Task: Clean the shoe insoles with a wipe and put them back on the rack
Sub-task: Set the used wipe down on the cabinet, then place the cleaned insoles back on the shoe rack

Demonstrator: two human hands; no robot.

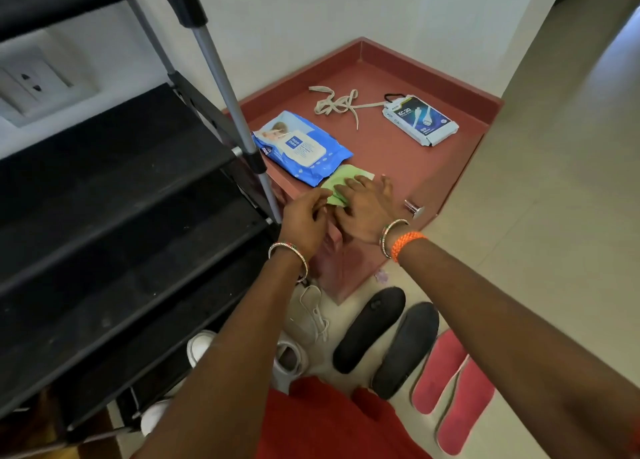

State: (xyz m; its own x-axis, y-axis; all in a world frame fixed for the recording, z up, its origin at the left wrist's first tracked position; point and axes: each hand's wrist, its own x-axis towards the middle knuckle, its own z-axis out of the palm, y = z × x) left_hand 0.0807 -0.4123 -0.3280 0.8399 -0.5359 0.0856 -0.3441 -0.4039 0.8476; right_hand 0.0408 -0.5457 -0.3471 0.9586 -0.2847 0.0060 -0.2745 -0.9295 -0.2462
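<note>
Both hands work at the bench's (pixel 398 78) near edge. The right hand (pixel 363 206) lies flat, fingers straight, on the green insole (pixel 337 181); the left hand (pixel 304 219) pinches its near end. Insole's long axis runs away from the person, beside the wipe pack (pixel 301 147).

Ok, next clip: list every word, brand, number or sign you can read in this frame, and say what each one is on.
"mee mee": blue square on the label of the blue wipes pack, on the red cabinet top.
"KC-20": printed on the white and dark blue cable box; the last characters are not quite sharp.
Smaller print on both packs: too small and blurred to read.
Wall socket, black insoles, pink insoles: no text seen.
</note>
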